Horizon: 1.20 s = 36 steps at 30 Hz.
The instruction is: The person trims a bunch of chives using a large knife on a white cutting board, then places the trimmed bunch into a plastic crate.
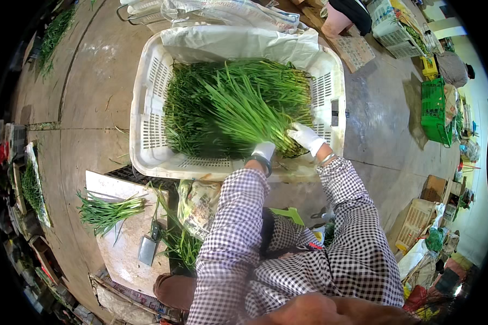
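A large white plastic crate (pixel 136 134) stands before me, filled with bunches of garlic chives (pixel 195 93), mostly with their pale stem ends to the right. Across the top lies a brighter loose bunch of chives (pixel 244 109), its leaves fanning to the upper left. My left hand (pixel 264 150), in a white glove, grips the near side of this bunch; its fingers are partly hidden by the leaves. At the stem ends, my right hand (pixel 305 136), also white-gloved, holds the bunch from the right. A white sheet (pixel 240 44) lines the crate's far wall.
At lower left, a board (pixel 122 252) carries a small bunch of chives (pixel 114 211) and a cleaver (pixel 148 248). A stuffed plastic bag (pixel 199 207) sits by the crate's near edge. Rightward stand a green crate (pixel 435 113) and another person (pixel 451 67); white sacks (pixel 232 14) lie beyond.
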Each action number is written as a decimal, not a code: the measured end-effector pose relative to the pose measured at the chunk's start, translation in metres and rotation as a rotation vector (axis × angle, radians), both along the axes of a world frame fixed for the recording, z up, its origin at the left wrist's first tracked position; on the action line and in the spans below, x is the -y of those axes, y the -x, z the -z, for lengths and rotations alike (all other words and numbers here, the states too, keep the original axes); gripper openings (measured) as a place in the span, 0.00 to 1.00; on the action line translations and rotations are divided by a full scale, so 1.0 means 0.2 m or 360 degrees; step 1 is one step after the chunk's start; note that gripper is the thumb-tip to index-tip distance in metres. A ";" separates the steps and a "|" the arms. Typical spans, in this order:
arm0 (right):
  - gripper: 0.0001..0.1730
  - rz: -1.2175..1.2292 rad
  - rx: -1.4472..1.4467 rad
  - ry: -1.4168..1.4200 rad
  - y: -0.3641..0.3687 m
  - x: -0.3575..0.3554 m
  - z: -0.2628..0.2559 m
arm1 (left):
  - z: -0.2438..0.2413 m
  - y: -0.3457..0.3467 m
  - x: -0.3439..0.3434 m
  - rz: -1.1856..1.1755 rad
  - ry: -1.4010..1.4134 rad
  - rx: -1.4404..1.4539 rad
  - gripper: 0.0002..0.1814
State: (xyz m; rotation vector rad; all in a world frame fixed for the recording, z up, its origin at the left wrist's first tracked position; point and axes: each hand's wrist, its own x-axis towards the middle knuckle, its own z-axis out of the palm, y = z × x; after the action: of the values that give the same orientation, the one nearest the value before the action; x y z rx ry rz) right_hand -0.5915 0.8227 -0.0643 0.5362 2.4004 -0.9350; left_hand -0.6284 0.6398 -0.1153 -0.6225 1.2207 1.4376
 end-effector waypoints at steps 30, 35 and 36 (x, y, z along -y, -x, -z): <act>0.42 -0.0240 -0.0035 0.0381 -0.06 0.06 0.05 | -0.25 0.01 0.03 -0.0126 0.0282 0.0119 0.20; 0.43 -0.0177 0.0053 0.0229 -0.09 0.08 0.04 | -0.31 0.01 0.04 -0.0190 0.0264 0.0063 0.24; 0.44 -0.0214 0.0093 0.0191 -0.06 0.11 -0.02 | -0.30 0.03 0.03 -0.0176 0.0337 0.0086 0.24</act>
State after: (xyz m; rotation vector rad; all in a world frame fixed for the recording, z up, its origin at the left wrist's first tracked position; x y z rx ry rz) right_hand -0.5789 0.8016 -0.0608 0.3479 2.2798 -0.9830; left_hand -0.6335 0.6346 -0.0559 -0.8798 1.3234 1.3827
